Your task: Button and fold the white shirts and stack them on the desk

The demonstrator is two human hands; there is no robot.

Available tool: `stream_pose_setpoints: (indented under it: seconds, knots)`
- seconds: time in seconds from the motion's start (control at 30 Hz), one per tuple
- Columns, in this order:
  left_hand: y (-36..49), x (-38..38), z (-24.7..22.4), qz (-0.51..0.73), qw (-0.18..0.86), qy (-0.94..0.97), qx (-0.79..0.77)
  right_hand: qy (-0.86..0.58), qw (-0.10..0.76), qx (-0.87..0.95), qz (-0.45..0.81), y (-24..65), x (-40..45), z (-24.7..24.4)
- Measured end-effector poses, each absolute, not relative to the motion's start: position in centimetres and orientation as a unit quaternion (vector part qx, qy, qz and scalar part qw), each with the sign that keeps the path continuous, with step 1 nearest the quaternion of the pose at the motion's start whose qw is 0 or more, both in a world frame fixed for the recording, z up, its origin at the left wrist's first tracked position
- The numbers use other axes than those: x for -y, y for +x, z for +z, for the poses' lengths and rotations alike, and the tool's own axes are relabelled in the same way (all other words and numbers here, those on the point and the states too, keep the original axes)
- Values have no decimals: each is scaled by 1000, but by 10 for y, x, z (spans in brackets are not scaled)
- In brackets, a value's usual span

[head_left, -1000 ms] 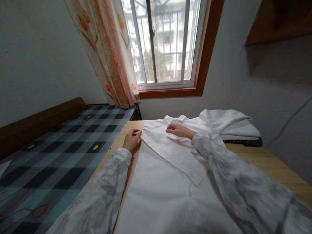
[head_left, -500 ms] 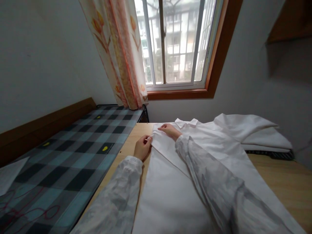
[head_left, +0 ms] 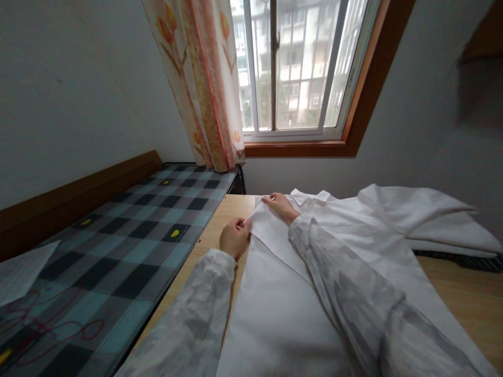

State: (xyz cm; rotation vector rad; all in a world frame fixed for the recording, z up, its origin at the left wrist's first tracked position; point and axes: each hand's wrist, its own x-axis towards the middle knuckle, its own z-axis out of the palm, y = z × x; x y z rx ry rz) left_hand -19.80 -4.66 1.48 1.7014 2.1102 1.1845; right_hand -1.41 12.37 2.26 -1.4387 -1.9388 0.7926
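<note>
A white shirt (head_left: 283,309) lies spread over a light wooden table (head_left: 212,222), its collar (head_left: 310,197) at the far edge. One part of it is folded across the left side. At the shirt's left edge my left hand (head_left: 236,238) is closed, pinching the cloth between thumb and fingers. My right hand (head_left: 281,207) is farther back, left of the collar, its fingertips closed on the cloth near the far left corner. Between the two hands the edge of the cloth runs fairly straight.
Left of the table is a bed with a checked cover (head_left: 157,230), a paper sheet (head_left: 27,272) and a red cord (head_left: 84,330). A dark object (head_left: 467,260) sits under the white cloth at right. A curtain (head_left: 212,94) hangs by the window.
The view has turned slightly, so the scene sits farther right. The cloth edge between my hands looks straighter and more taut. Both hands keep their hold.
</note>
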Motion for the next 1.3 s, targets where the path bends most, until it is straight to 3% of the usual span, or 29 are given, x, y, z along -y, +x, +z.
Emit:
stream_pose_setpoints:
  seconds: [0.1,0.3,0.4,0.5,0.63,0.7,0.83,1.0,1.07,1.17,1.3]
  knots:
    - [-196,48,17,344,95,601,-715,-538,247,748,302,12,-114,29]
    - [-195,47,18,305,69,636,-705,-509,38,779,365,104,-70,38]
    - [-197,44,16,340,54,651,-677,-469,68,778,413,150,-34,32]
    - [-199,41,15,396,24,691,-605,-476,162,736,454,185,-4,28]
    - [-195,44,19,356,11,771,-527,-538,245,691,416,219,16,33]
    - [-192,46,21,311,4,788,-531,-561,227,697,384,233,22,38]
    - [-187,39,24,264,9,767,-585,-543,103,736,389,260,40,43]
    - [-188,5,26,237,88,657,-710,-525,151,754,365,279,62,41]
    - [-189,-9,26,229,137,625,-734,-537,132,766,329,282,68,36]
    - [-191,-22,26,216,206,625,-721,-548,86,794,250,285,76,26]
    - [-200,-30,29,231,243,643,-688,-545,92,811,192,287,87,17]
